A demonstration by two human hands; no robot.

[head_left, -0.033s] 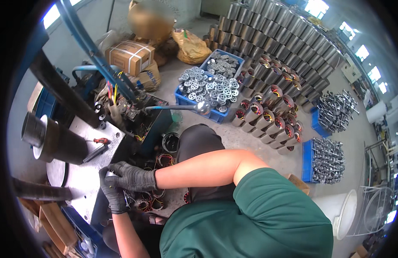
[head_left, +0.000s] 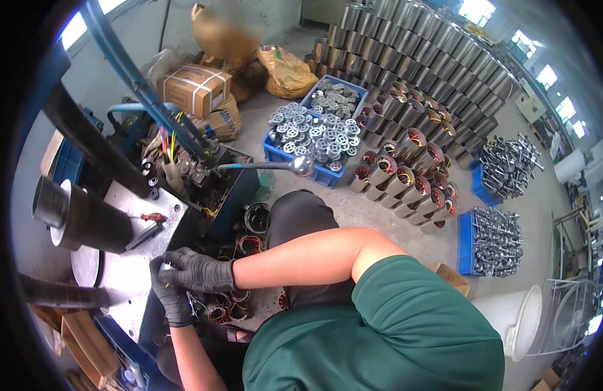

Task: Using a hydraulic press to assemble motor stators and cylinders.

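My left hand (head_left: pixel 170 294) and my right hand (head_left: pixel 200 270), both in dark grey knit gloves, meet at the edge of the metal press table (head_left: pixel 122 277). Their fingers are closed around a small pale metallic piece (head_left: pixel 166 266); only a bit of it shows, so its kind is hidden. Just beyond, on the table, lie a screwdriver (head_left: pixel 152 217) with a red handle and a dark bar (head_left: pixel 145 236). A thick dark cylinder (head_left: pixel 99 218) with a pale flange stands behind them. Below my right hand sit several wired stator rings (head_left: pixel 238 309).
A lever with a shiny ball knob (head_left: pixel 303 165) sticks out ahead of my knee. Blue crates hold wheel-shaped metal end covers (head_left: pixel 314 133) and shafts (head_left: pixel 497 241). Steel cylinders (head_left: pixel 418 52) are stacked behind wired housings (head_left: pixel 405 176). A white bucket (head_left: pixel 510 319) stands at the right.
The view has shifted very slightly. Both hands keep their place and their hold at the table edge.
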